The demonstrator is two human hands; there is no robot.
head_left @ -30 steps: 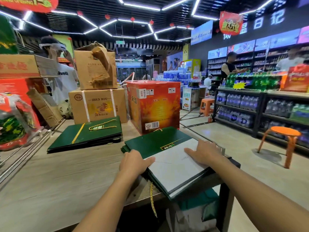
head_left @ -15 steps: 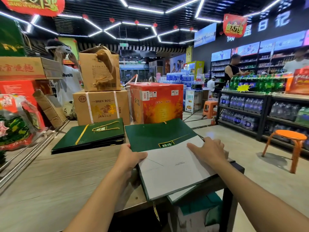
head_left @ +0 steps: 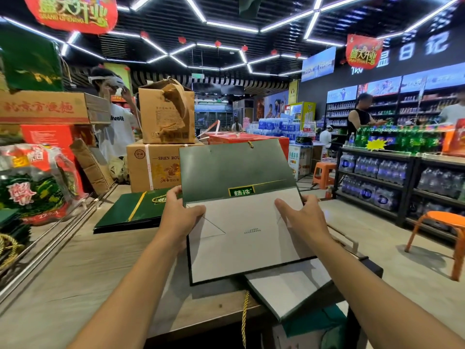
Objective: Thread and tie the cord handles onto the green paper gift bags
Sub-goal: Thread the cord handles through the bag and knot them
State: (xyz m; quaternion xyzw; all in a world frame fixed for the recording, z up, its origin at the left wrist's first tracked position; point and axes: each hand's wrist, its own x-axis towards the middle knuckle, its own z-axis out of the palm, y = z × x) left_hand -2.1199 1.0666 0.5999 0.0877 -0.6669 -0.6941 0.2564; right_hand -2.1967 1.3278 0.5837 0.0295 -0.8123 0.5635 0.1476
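I hold a flat folded green paper gift bag lifted off the table and tilted up, its white base panel facing me. My left hand grips its left edge and my right hand grips its right edge. A gold cord knot shows at the bag's top edge. Below it lies another flat bag at the table's corner, and a gold cord hangs over the table's front edge. A stack of finished green bags with gold cord lies further back on the left.
The wooden table ends just right of the bags. Cardboard boxes and a red box stand behind. Packaged goods crowd the left. A person stands behind the boxes. Orange stools and drink shelves are on the right.
Both hands have taken the top bag by its sides and raised it from the pile, tilting its top edge upward. The bag under it stays on the table.
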